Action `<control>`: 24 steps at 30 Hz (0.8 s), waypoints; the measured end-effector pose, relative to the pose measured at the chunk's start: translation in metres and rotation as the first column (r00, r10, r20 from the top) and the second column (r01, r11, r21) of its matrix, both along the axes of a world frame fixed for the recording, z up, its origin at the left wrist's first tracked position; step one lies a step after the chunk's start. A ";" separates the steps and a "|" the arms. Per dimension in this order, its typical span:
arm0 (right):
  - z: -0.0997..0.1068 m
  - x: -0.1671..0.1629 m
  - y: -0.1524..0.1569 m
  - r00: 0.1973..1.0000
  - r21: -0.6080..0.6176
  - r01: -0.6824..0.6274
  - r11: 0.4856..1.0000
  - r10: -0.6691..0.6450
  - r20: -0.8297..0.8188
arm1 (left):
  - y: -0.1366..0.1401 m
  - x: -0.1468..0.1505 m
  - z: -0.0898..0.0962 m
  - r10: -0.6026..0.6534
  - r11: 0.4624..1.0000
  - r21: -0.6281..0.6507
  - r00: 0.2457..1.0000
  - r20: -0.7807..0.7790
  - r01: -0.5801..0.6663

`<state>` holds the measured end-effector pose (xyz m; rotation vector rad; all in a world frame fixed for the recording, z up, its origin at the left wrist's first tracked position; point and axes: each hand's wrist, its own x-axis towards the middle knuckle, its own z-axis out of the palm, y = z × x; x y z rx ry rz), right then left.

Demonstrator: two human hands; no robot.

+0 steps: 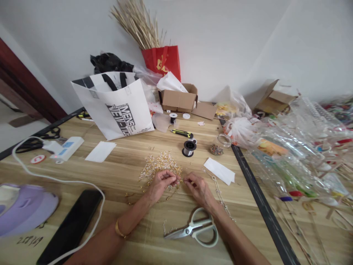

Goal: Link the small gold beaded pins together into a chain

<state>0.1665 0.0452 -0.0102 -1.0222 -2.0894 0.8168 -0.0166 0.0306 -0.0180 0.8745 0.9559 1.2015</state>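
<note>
On the wood-grained tabletop (127, 158), a printed white bag (118, 110) stands upright at the rear left, with a cardboard box (178, 101) and a red bag (162, 60) beyond it. Nearer the centre lie a yellow-and-black cutter (182, 133) and, just in front of it, a wire spool (189, 148). A clear jar (223, 140) tilts toward the right, and 2 white paper pieces flank the work area. To the left, a white cable (66, 181) curves over a black phone (72, 228); to the right, past a black strip (255, 191), clear plastic packaging (275, 154) crowds the surface. Open-bladed scissors (194, 228) occupy the space between the 2 forearms, with their handle loops just beside the right one; a beaded chain (219, 193) lies on that arm's outer side.

Both forearms enter from the front and converge. The left hand (167, 181) reaches over the near edge of a gold-and-clear bead pile (160, 162), thumb and forefinger pinched together. The right hand (197, 185) faces it, fingers curled and fingertips gathered, a narrow gap separating the 2 hands. Whatever lies within either pinch is too small to identify.
</note>
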 end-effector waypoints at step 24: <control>0.012 -0.007 -0.006 0.993 0.073 -0.083 0.994 0.088 -0.073 | -0.003 0.004 0.002 -0.055 0.992 0.082 0.928 -0.368 0.091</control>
